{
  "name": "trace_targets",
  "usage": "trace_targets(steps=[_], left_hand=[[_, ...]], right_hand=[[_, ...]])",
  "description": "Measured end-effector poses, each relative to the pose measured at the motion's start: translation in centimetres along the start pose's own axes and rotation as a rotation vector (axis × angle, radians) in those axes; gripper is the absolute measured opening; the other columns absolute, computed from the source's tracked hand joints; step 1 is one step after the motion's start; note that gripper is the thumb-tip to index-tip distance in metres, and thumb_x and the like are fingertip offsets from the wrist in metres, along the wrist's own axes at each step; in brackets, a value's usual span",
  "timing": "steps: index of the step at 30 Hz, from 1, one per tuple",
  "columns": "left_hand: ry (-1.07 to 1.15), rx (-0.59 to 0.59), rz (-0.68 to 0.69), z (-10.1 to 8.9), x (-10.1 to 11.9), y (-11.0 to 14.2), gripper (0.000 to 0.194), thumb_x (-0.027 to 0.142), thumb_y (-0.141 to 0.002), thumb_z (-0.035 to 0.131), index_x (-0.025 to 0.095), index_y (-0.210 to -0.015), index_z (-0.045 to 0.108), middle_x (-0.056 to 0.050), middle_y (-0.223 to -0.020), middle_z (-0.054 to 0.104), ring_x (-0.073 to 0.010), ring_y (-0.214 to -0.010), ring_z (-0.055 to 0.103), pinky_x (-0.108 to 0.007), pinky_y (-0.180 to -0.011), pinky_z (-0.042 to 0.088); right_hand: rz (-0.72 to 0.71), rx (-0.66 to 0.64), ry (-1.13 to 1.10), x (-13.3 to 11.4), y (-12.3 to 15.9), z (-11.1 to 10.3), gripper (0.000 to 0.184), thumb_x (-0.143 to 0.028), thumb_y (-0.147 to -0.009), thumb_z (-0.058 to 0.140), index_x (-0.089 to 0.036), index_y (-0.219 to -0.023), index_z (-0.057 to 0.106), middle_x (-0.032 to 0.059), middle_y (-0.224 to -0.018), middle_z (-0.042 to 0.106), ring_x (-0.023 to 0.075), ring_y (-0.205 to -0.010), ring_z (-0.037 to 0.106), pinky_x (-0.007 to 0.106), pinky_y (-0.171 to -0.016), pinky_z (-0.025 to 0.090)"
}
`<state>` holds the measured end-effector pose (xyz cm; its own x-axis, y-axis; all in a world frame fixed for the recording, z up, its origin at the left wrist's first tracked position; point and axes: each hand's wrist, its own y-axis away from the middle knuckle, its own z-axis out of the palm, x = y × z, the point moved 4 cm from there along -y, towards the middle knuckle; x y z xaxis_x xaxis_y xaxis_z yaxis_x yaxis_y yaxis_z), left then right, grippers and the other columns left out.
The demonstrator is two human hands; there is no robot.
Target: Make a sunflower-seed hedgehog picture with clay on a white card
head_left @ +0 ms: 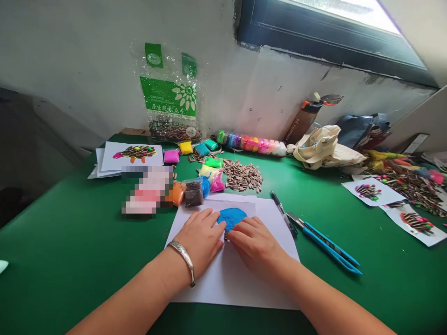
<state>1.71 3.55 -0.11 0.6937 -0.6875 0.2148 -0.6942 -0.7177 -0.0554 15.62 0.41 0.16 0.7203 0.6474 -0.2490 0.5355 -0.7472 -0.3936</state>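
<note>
A flat, rounded patch of blue clay (232, 217) lies on a small sheet on top of white paper (230, 284). My left hand (200, 232), with a silver bangle at the wrist, rests on the paper, fingers stretched out and fingertips at the clay's left edge. My right hand (256, 239) has its fingers bent and pressed together at the clay's lower right edge. Between the two hands a small dark bit (226, 236) shows, too small to name. What the right fingertips hold, if anything, is hidden.
Behind the paper are clay packets (193, 193) and a heap of striped sunflower seeds (242, 174). A black pen (282, 211) and blue tweezers-like tool (328, 246) lie to the right. Decorated cards (131, 156) sit left; a bottle (302, 121) and cloth bag (321, 146) stand behind.
</note>
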Motion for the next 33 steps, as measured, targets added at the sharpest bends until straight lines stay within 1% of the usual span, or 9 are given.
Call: trace_targets(steps=[4, 9, 13, 15, 19, 24, 28, 33], left_hand=[[-0.016, -0.018, -0.002, -0.09, 0.01, -0.07, 0.029, 0.017, -0.083, 0.057, 0.019, -0.112, 0.059, -0.01, -0.123, 0.058, -0.0314, -0.121, 0.045, -0.05, -0.099, 0.04], [-0.016, -0.014, 0.001, -0.12, 0.06, -0.1, 0.029, 0.018, -0.083, 0.058, 0.02, -0.111, 0.059, -0.01, -0.123, 0.058, -0.0311, -0.12, 0.045, -0.049, -0.098, 0.04], [0.008, 0.003, -0.008, 0.02, -0.01, -0.04, 0.03, 0.017, -0.082, 0.059, 0.02, -0.111, 0.059, -0.011, -0.124, 0.057, -0.0315, -0.121, 0.045, -0.05, -0.099, 0.039], [0.017, 0.01, -0.008, 0.1, -0.05, -0.03, 0.03, 0.017, -0.081, 0.059, 0.02, -0.112, 0.059, -0.011, -0.124, 0.057, -0.0313, -0.121, 0.045, -0.05, -0.099, 0.038], [0.003, 0.0, -0.006, 0.19, -0.1, -0.08, 0.031, 0.018, -0.081, 0.059, 0.021, -0.112, 0.059, -0.01, -0.124, 0.057, -0.0307, -0.12, 0.045, -0.05, -0.099, 0.039], [-0.022, -0.023, -0.011, 0.09, -0.03, -0.08, 0.031, 0.019, -0.082, 0.058, 0.02, -0.113, 0.059, -0.011, -0.124, 0.057, -0.0313, -0.121, 0.045, -0.05, -0.099, 0.039], [-0.003, -0.013, -0.009, 0.01, -0.01, -0.01, 0.029, 0.02, -0.082, 0.058, 0.021, -0.112, 0.059, -0.01, -0.123, 0.057, -0.0304, -0.12, 0.045, -0.049, -0.098, 0.039], [-0.001, 0.005, -0.007, -0.03, -0.03, -0.05, 0.028, 0.02, -0.082, 0.058, 0.021, -0.11, 0.06, -0.011, -0.123, 0.057, -0.0304, -0.12, 0.046, -0.05, -0.098, 0.04]], right_hand=[[-0.026, -0.037, 0.009, -0.01, 0.19, 0.16, 0.022, -0.012, -0.092, 0.042, -0.017, -0.08, 0.061, 0.0036, -0.068, 0.059, 0.0148, -0.068, 0.046, 0.029, -0.063, 0.031], [0.002, 0.013, -0.005, -0.08, 0.18, -0.32, 0.023, -0.013, -0.093, 0.041, -0.017, -0.085, 0.062, 0.0047, -0.072, 0.061, 0.0154, -0.072, 0.048, 0.028, -0.064, 0.031], [-0.034, -0.049, 0.003, -0.32, 0.21, -0.17, 0.024, -0.012, -0.092, 0.041, -0.017, -0.079, 0.061, 0.0035, -0.068, 0.059, 0.0149, -0.068, 0.046, 0.029, -0.064, 0.031], [-0.01, -0.047, -0.01, -0.16, 0.26, -0.28, 0.023, -0.012, -0.091, 0.041, -0.017, -0.081, 0.061, 0.0041, -0.071, 0.06, 0.0152, -0.069, 0.047, 0.029, -0.064, 0.031], [0.067, 0.009, -0.006, 0.3, 0.36, -0.61, 0.021, -0.012, -0.09, 0.043, -0.017, -0.082, 0.062, 0.005, -0.072, 0.061, 0.0157, -0.071, 0.048, 0.028, -0.064, 0.031], [0.055, -0.014, 0.015, 0.25, 0.45, -0.23, 0.021, -0.011, -0.089, 0.044, -0.018, -0.079, 0.061, 0.0047, -0.07, 0.06, 0.0158, -0.07, 0.048, 0.028, -0.064, 0.03], [0.062, 0.012, 0.019, 0.29, 0.4, -0.32, 0.021, -0.012, -0.089, 0.044, -0.018, -0.078, 0.061, 0.0045, -0.07, 0.06, 0.0156, -0.069, 0.048, 0.028, -0.063, 0.03], [0.058, -0.005, -0.001, 0.17, 0.27, -0.38, 0.021, -0.011, -0.089, 0.044, -0.018, -0.079, 0.061, 0.0044, -0.07, 0.06, 0.0156, -0.069, 0.049, 0.028, -0.063, 0.031]])
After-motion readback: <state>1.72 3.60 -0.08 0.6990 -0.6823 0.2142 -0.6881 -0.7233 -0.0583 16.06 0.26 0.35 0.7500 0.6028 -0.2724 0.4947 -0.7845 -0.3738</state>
